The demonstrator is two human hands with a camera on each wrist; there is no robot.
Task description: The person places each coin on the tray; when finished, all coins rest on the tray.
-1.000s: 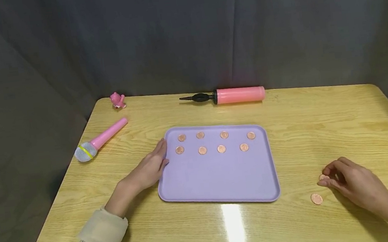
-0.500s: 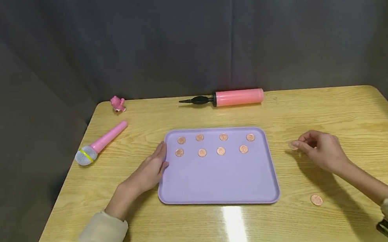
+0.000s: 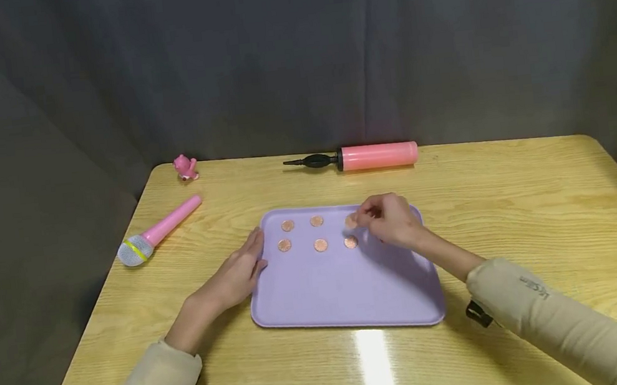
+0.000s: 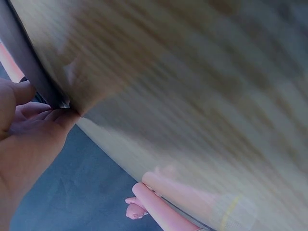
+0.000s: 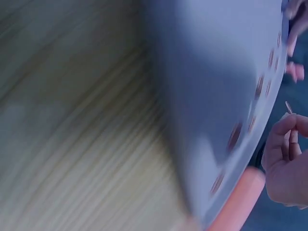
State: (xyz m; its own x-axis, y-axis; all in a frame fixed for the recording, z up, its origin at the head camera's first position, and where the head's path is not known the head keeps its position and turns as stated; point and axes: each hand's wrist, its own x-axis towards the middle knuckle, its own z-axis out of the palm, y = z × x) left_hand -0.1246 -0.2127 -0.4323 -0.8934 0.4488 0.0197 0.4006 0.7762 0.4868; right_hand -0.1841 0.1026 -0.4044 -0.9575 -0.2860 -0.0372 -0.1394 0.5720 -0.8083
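My right hand (image 3: 387,220) pinches a coin (image 3: 350,221) over the tray (image 3: 347,289), frame centre; left hand (image 3: 238,272) lies flat against its left edge.

We see coppery metal coins (image 3: 320,245) on a matt lilac plastic tray (image 3: 347,289) (glossy wood-grain table (image 3: 513,208)).

We see a light purple tray (image 3: 347,289) with brown-orange coins (image 3: 320,245) on it. The table (image 3: 512,196) is yellow wood with stripes. The pump (image 3: 377,156) is pink and black. The toy microphone (image 3: 157,231) is pink with a grey head and a yellow ring. Our sleeves (image 3: 553,317) are beige.
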